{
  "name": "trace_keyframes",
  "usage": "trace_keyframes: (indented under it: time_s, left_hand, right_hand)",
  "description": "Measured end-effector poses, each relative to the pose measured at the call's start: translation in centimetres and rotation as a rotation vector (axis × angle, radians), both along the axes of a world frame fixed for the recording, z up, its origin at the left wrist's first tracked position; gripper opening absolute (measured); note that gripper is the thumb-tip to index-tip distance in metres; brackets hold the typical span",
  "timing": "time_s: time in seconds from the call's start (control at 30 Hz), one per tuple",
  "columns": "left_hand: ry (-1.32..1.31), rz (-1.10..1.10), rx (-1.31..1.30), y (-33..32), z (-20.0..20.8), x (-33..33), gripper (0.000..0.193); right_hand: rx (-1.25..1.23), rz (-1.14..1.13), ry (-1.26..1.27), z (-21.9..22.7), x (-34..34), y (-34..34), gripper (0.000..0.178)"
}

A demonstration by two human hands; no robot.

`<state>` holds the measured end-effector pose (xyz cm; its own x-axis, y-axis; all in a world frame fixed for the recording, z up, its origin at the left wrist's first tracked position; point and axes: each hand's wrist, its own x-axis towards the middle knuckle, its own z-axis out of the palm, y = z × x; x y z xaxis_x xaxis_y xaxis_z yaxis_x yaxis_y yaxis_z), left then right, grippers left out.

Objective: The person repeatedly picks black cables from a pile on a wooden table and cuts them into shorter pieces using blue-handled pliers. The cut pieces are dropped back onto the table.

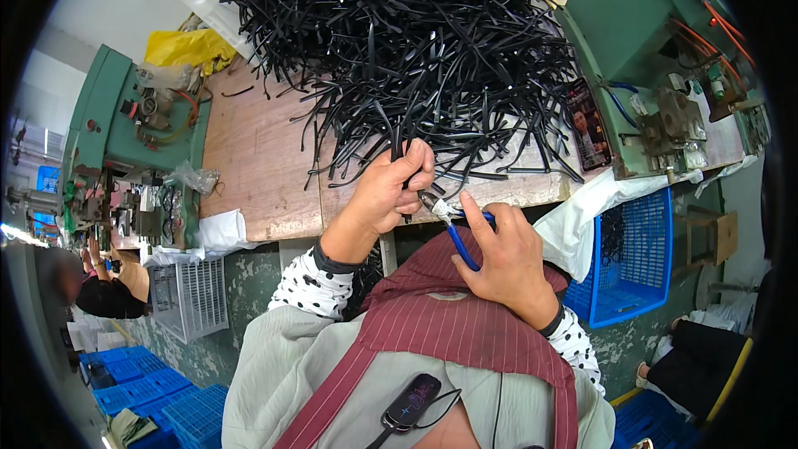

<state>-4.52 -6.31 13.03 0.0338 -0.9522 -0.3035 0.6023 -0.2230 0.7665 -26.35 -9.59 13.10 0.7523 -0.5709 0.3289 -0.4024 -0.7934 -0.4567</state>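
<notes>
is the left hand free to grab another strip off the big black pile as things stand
Probably not right away. The left hand is closed around a black strip, with the blue-handled pliers in the right hand at its lower end. The pile lies just beyond it on the wooden bench, nothing between.

A heap of strips point(399, 50) lies on the bench point(258, 175), behind both hands. The left hand point(386, 187) sits just left of the right hand point(503, 262), pliers point(453, 229) between them. Machines stand at the bench's left point(125, 133) and right point(657, 58); a basket point(636, 258) hangs below the right one.
</notes>
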Motion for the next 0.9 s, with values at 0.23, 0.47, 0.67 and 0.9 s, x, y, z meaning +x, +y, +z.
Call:
trace_keyframes:
  time_s: [0.23,0.47,0.67,0.9]
  left_hand:
    - [-0.044,0.309,-0.145,0.4,-0.9,-2.2,0.032]
    - [-0.268,0.729,-0.455,0.6,-3.0,-5.5,0.030]
    - [-0.520,0.738,-0.539,0.9,-3.9,-5.5,0.032]
    - [-0.187,0.662,-0.381,1.2,-3.7,-4.9,0.031]
  right_hand:
    - [0.082,0.002,-0.054,-0.9,-0.2,0.0,0.073]
    - [0.206,-0.036,-0.117,-1.6,0.4,1.1,0.075]
    - [0.332,-0.017,-0.090,-1.0,0.2,1.2,0.083]
    - [0.445,0.014,-0.106,-1.9,0.0,1.1,0.076]
